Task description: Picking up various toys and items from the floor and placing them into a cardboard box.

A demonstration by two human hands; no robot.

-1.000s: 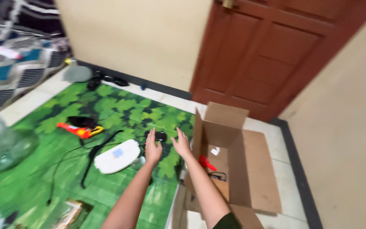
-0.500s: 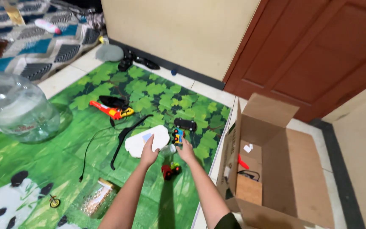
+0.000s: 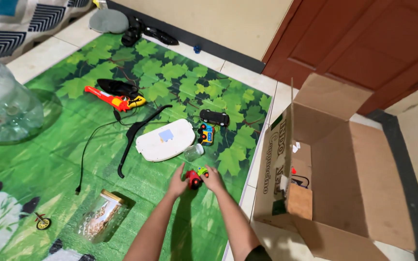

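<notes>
- At nine o'clock of the view, a large clear water jug (image 3: 1, 106) stands on the mat's edge, its rounded plastic wall glossy and see-through.
- Lower, toward seven o'clock, a glass jar (image 3: 100, 217) with a gold-coloured lid lies on its side on the green leaf-print mat (image 3: 49, 164), whose surface looks smooth and thin.
- At ten o'clock lies an orange and yellow toy blaster (image 3: 112, 100); a black bow (image 3: 136, 137) with a thin string curves beside it.
- Near the centre, a flat white oval case (image 3: 165, 140) rests just above a small clear bottle (image 3: 193, 152), with a blue toy vehicle (image 3: 206, 134) and a black toy car (image 3: 214, 117) at its one o'clock side.
- Just below centre, the left hand (image 3: 177, 184) and the right hand (image 3: 213, 180) close in from either side on a small red and green toy truck (image 3: 195, 177) on the mat; fingers curl around it, seemingly to cup the small hard plastic piece between both palms, though whether it is lifted cannot be told.
- At three o'clock, an open cardboard box (image 3: 335, 174) lies tipped on the tiled floor, flaps spread, a few small things inside.
</notes>
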